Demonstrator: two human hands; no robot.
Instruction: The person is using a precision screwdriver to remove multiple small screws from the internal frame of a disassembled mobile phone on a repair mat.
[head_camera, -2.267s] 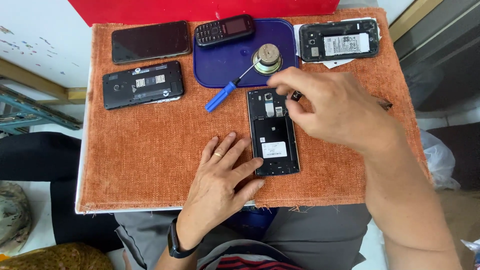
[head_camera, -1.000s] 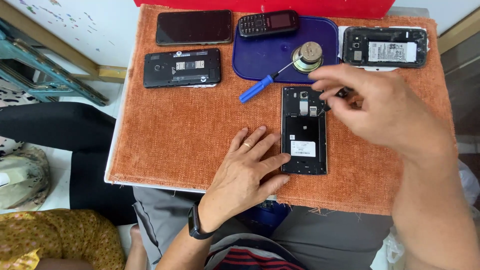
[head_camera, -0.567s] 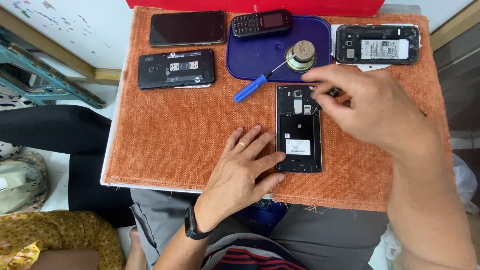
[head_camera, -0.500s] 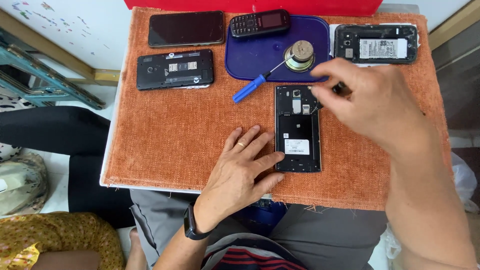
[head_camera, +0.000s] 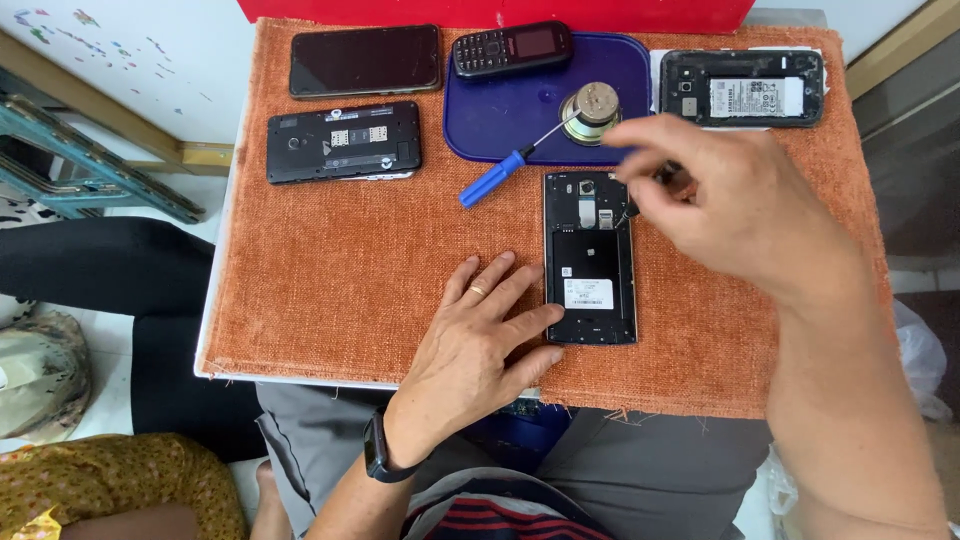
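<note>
We see a white rectangular label (head_camera: 588, 293) on the opened phone (head_camera: 590, 258) at the cloth's centre. Another white label (head_camera: 757, 97) sits in the open phone (head_camera: 742, 88) top right. A dark screen (head_camera: 365, 60) lies top left; beside it, a keypad phone (head_camera: 512, 48) has a small, possibly reddish, screen (head_camera: 537, 42).

Phone repair bench: opened phones (head_camera: 590, 258), screwdriver (head_camera: 497, 177), orange mat (head_camera: 340, 260).

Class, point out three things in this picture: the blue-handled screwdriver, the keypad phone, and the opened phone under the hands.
Blue-handled screwdriver (head_camera: 492, 179), head view, on its blue handle.
Keypad phone (head_camera: 512, 47), head view, between keypad and screen.
Opened phone (head_camera: 589, 262), head view, on its dark battery bay.
</note>
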